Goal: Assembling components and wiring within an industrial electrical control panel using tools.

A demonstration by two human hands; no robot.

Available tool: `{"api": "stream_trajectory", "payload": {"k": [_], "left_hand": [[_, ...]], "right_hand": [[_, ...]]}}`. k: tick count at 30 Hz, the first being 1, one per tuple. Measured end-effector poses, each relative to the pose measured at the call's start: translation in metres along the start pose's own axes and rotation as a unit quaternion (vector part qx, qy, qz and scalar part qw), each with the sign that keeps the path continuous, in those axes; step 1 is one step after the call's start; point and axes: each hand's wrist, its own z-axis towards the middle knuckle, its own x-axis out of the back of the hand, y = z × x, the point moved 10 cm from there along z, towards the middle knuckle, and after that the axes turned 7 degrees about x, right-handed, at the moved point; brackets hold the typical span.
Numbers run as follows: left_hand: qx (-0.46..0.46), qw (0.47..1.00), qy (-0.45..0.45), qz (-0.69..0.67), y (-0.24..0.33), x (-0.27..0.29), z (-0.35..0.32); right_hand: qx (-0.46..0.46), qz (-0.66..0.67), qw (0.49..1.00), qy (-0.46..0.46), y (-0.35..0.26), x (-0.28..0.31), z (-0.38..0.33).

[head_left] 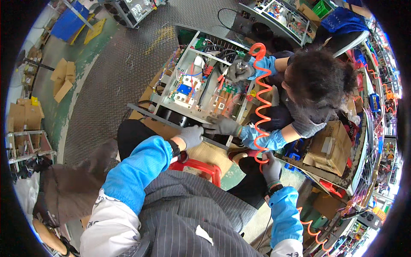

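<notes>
An open metal equipment chassis (171, 103) lies tilted before me, with circuit boards, wires and copper-coloured parts inside. My left hand (191, 136), in a grey glove, is closed at its near edge, beside a black round part (173, 116); anything in its fingers is hidden. To the right, my right hand (272, 169), also gloved, is closed at the lower end of an orange coiled hose (262, 111). A co-worker at the right has one gloved hand (239, 70) over the chassis's far side and the other (223, 127) on its near edge, close to my left hand.
A red plastic stool (201, 167) stands right in front of me. At the right a cardboard box (327, 147) sits on a crowded bench. More open chassis (132, 10) stand farther off. Another person's arm (49, 237) shows at the lower left.
</notes>
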Motion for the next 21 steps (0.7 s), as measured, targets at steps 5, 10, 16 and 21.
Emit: {"api": "stream_trajectory", "payload": {"k": [5, 10, 16, 21], "left_hand": [[-0.053, 0.995, -0.079, 0.012, 0.012, -0.025, -0.070], [-0.109, 0.977, -0.179, -0.043, 0.045, -0.047, -0.127], [-0.174, 0.954, -0.157, -0.185, 0.085, -0.067, -0.169], [-0.147, 0.962, -0.090, -0.214, 0.063, -0.076, -0.124]], "right_hand": [[0.046, -0.014, 0.999, 0.018, -0.014, -0.003, 0.003], [0.065, -0.036, 0.997, 0.026, -0.009, -0.007, -0.001], [0.064, -0.050, 0.997, 0.014, -0.024, -0.009, -0.002], [0.067, -0.061, 0.996, 0.009, -0.034, -0.012, -0.001]]}}
